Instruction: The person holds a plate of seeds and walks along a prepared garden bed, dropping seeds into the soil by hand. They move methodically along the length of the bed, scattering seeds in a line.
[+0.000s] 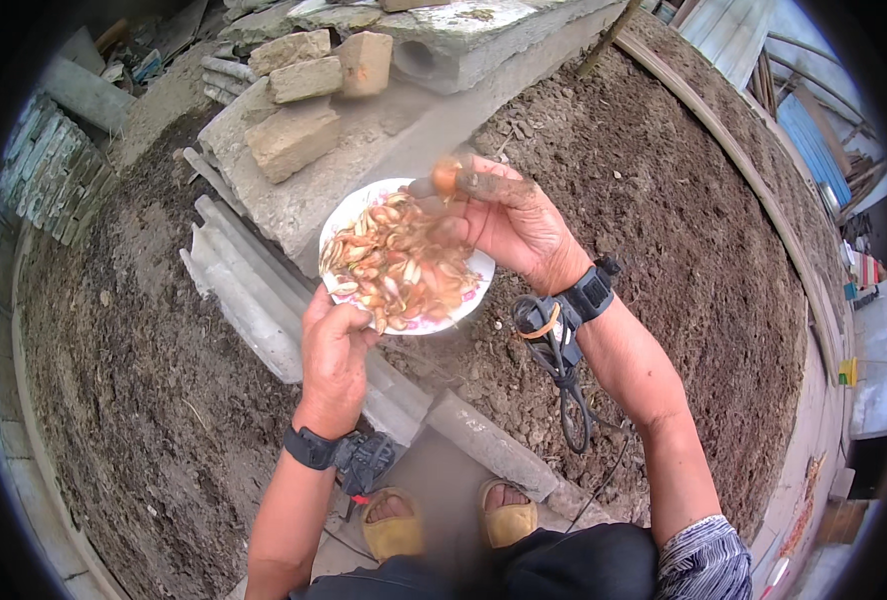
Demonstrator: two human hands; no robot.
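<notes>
A white plate [476, 291] with a pink pattern on its rim is heaped with reddish-brown and cream cloves [384, 262] that look like garlic. My left hand [332, 350] is closed on the plate's near-left edge, thumb on top. Over the plate's right side, my right hand [517, 222] has its thumb and forefinger closed around a short orange and dark thing [446, 180], too blurred to name. Soil darkens those fingers. The other fingertips of my right hand reach down among the cloves, where a smear blurs the view.
Tilled dark soil [654, 200] spreads on both sides. Bricks [299, 140] rest on a concrete slab [384, 140] beyond the plate. Grey corrugated sheets [249, 290] lie below it. My sandalled feet [394, 522] stand by a concrete strip [489, 445]. A cable hangs from my right wrist strap [589, 292].
</notes>
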